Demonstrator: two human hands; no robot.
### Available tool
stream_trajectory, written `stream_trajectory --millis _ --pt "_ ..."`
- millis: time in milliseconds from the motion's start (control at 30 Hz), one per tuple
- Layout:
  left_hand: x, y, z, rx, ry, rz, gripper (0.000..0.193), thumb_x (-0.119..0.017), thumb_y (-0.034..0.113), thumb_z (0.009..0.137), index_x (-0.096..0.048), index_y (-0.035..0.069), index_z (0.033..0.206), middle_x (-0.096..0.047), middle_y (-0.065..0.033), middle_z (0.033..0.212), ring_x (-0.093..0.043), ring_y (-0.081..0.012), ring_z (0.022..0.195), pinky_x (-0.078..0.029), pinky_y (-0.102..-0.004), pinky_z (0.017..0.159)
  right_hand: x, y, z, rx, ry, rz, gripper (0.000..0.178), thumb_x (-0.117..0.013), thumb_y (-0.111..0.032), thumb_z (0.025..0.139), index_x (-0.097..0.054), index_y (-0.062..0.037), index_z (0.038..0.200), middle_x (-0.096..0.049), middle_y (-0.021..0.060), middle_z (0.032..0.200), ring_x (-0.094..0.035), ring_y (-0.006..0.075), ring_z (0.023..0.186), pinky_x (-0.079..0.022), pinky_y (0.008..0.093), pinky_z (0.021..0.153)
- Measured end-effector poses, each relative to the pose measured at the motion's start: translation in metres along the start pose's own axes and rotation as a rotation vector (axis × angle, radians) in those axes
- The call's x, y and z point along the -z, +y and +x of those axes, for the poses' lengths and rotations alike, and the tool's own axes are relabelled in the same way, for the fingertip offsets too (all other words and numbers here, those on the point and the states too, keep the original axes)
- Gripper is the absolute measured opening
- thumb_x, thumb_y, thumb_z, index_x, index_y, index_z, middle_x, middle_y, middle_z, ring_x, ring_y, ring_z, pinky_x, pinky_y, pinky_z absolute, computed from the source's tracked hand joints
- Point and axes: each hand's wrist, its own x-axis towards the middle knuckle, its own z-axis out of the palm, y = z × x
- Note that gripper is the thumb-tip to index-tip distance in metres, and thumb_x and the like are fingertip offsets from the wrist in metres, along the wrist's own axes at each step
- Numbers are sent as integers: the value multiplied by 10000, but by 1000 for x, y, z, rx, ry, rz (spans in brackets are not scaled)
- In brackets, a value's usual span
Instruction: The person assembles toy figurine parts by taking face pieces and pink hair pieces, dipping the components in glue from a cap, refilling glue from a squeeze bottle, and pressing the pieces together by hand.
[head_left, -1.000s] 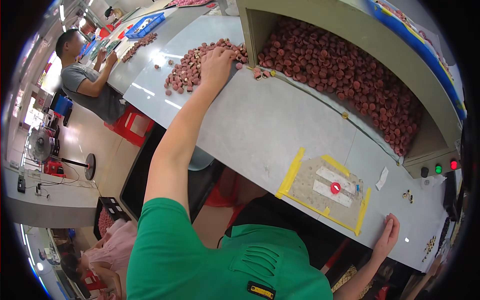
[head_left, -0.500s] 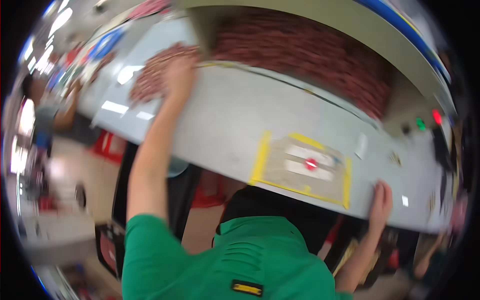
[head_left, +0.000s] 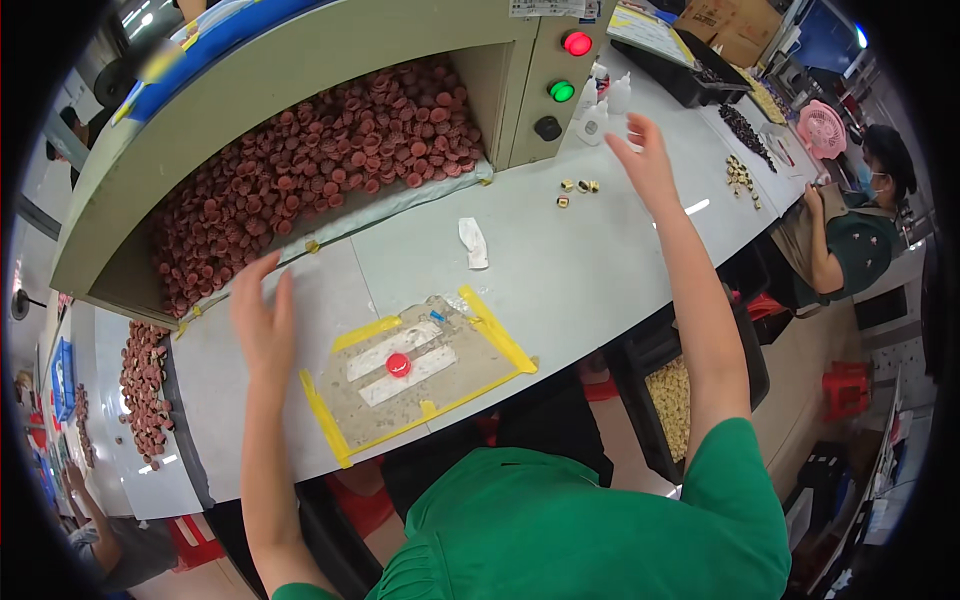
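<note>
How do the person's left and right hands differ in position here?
The left hand is near the heaped reddish caps, while the right hand is near the white bottles. The right hand reaches farther from the green shirt than the left hand does. Both are open, with nothing visibly held.

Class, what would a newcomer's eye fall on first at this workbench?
A big heap of reddish caps inside the arched housing, upper left, stands out first. Next come the red light and green light at its right end, then the yellow-taped patch on the table below.
</note>
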Motion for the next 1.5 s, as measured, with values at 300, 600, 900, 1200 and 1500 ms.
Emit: stream_trajectory --millis 300,600,900,1200,1500 --pt "-57 -22 17 135 121 -217 185 -611 101 871 -628 38 1044 -623 -124 966 -592 -271 906 -467 -333 800 -45 57 39 -179 -193 -102 443 -678 -405 835 -614 -39 1077 -649 90 947 -603 163 896 -459 307 795" --pt "-65 -36 3 -92 246 -773 165 -596 93 855 -621 22 1002 -609 -153 928 -589 -304 881 -493 -377 743 -16 -89 -109 -57 -567 233 237 -624 -134 867 -584 -47 1085 -611 23 1047 -535 90 907 -421 235 789" --pt "-46 -19 -2 133 58 -198 154 -588 109 851 -632 23 971 -618 -138 911 -569 -303 901 -463 -388 791 -62 -158 -172 431 -1023 123 403 -826 -175 669 -621 -30 985 -603 82 896 -580 223 818 -468 305 723" --pt "-42 -20 -6 166 25 -134 157 -579 129 851 -640 39 965 -622 -133 923 -560 -310 922 -431 -407 829 -80 -183 -173 641 -1060 -30 345 -811 -220 655 -657 -58 917 -581 76 836 -573 246 759 -472 335 665" --pt "-43 -24 -4 146 49 -147 159 -582 134 849 -640 40 964 -622 -131 924 -558 -311 931 -422 -411 843 -82 -185 -173 692 -1027 -52 339 -809 -227 651 -658 -67 909 -576 74 824 -570 249 750 -468 342 655"
